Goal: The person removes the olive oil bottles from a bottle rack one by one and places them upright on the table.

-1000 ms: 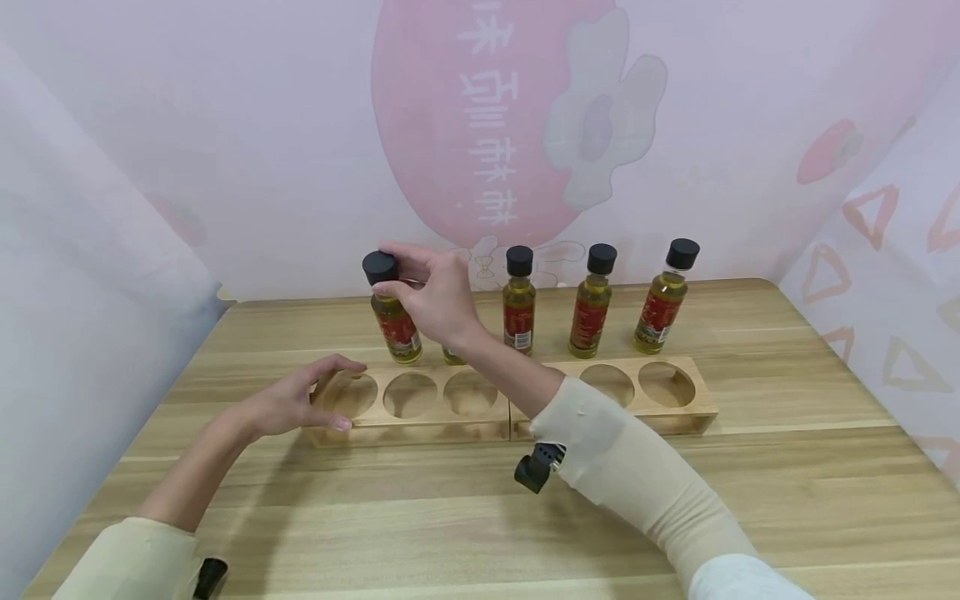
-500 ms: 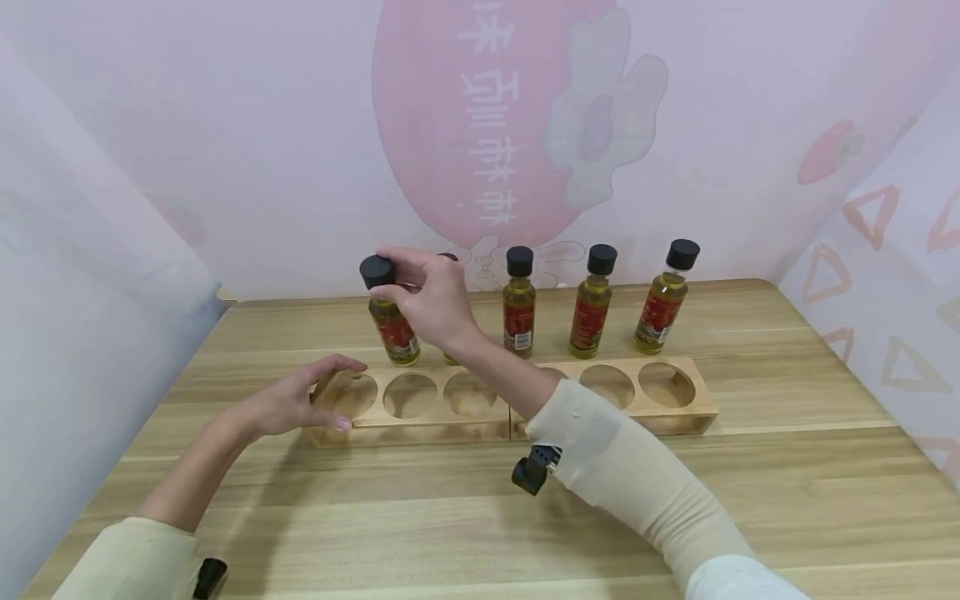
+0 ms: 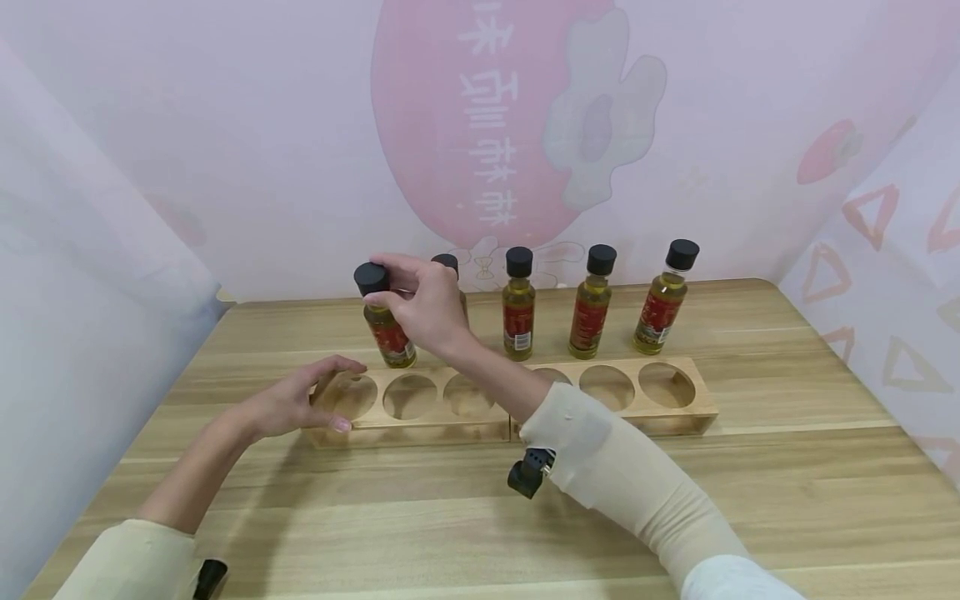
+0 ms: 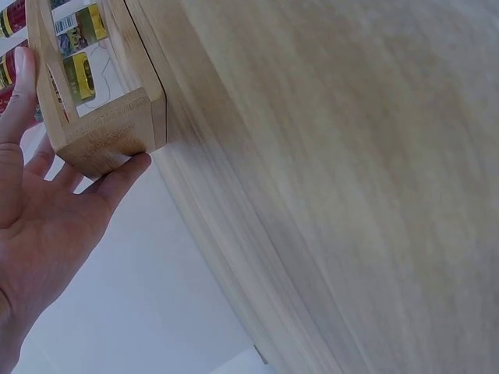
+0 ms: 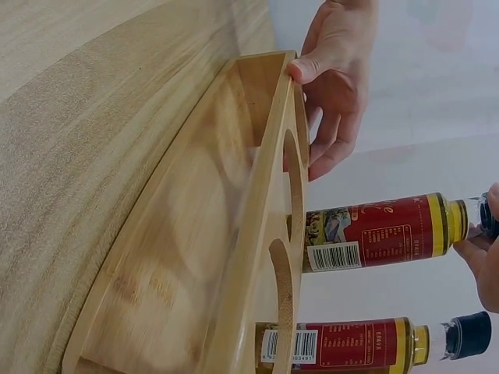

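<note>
A long wooden bottle rack (image 3: 427, 422) with a row of round holes lies across the table. My left hand (image 3: 292, 402) grips its left end, thumb on the front edge and fingers behind; the left wrist view shows these fingers against the end panel (image 4: 113, 136). Just behind the rack's left part, my right hand (image 3: 429, 304) pinches the black cap of an oil bottle (image 3: 390, 340) with a red label. That bottle tilts, its top leaning left. In the right wrist view the held bottle (image 5: 390, 232) shows beside the rack's holes; whether its base touches the table I cannot tell.
Behind the rack, more capped oil bottles stand in a row: one partly hidden by my right hand (image 3: 446, 263), then a middle bottle (image 3: 518, 308), another bottle (image 3: 590, 308) and the rightmost bottle (image 3: 660, 304). A printed cloth (image 3: 300, 167) hangs behind the table (image 3: 420, 517).
My right hand and the pinched bottle have shifted slightly left and toward me, uncovering more of the bottle behind the hand. The left hand and rack have stayed put.
</note>
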The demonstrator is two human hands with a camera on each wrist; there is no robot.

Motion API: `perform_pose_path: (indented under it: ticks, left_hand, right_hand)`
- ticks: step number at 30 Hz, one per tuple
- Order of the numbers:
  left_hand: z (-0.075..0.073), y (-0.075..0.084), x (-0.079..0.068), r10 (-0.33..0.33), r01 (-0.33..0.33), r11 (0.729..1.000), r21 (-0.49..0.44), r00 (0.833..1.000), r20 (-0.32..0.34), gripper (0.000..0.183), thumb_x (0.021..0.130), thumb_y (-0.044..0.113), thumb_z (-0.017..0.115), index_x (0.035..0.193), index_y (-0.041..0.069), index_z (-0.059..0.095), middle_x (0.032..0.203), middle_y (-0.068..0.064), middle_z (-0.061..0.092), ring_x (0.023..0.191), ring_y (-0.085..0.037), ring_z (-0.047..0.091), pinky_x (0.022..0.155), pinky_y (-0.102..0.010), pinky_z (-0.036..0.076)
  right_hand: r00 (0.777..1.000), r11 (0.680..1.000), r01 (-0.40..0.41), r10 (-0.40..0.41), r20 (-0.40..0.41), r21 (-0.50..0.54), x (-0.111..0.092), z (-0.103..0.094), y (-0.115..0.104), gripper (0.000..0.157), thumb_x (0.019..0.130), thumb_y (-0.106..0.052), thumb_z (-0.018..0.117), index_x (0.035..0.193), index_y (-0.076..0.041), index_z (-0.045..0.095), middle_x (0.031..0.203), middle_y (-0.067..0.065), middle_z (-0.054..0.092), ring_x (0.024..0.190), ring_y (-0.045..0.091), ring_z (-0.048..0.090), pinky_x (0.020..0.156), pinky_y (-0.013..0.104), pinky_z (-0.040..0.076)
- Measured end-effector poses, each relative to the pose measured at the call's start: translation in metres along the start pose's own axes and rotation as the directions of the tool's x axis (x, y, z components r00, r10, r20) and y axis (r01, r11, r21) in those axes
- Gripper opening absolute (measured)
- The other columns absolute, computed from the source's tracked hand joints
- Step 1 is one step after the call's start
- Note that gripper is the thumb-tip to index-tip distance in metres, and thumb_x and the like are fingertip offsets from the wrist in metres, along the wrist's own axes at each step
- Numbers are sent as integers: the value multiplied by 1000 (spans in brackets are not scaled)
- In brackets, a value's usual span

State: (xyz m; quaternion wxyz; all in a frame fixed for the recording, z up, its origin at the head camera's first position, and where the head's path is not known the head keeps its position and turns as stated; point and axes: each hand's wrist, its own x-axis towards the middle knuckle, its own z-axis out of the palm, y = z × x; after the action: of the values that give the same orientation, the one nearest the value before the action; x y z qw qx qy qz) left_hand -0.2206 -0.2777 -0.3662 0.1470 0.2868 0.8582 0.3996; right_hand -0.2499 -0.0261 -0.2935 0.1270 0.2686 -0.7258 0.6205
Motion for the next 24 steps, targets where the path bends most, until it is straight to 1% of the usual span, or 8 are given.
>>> perform_pose_path:
  ticks: [4,9,19,24]
  left_hand:
    - [0,0,0,-8,8,1000,-5,1000,5,70,84,13,86,143,-1,50,149,-28,50,147,-56,27,108,-80,27]
    - [0,1,0,-10,10,1000,-7,1000,6,67,84,12,86,140,1,52,149,-28,50,147,-58,25,107,-82,25]
    - [0,2,0,-14,14,1000,-8,1000,10,72,84,13,87,144,0,49,149,-28,50,147,-56,26,108,-82,24]
    - [-1,2,0,-16,16,1000,-6,1000,8,70,83,13,87,142,1,51,149,-28,51,147,-57,26,107,-82,24]
  right_hand:
    - [1000,1000,3,-3,4,10,1,1,1,46,86,2,81,130,4,69,118,21,74,106,23,75,87,17,57]
    - [1000,1000,13,-13,13,23,1,3,3,46,86,5,80,130,7,67,119,23,73,109,25,74,88,17,57]
    - [1000,1000,-13,13,10,12,3,10,6,46,85,5,80,129,7,68,121,23,72,110,26,74,88,17,57]
    - [1000,1000,-20,20,2,0,5,15,11,45,85,6,81,128,7,68,119,23,73,108,27,74,86,16,57]
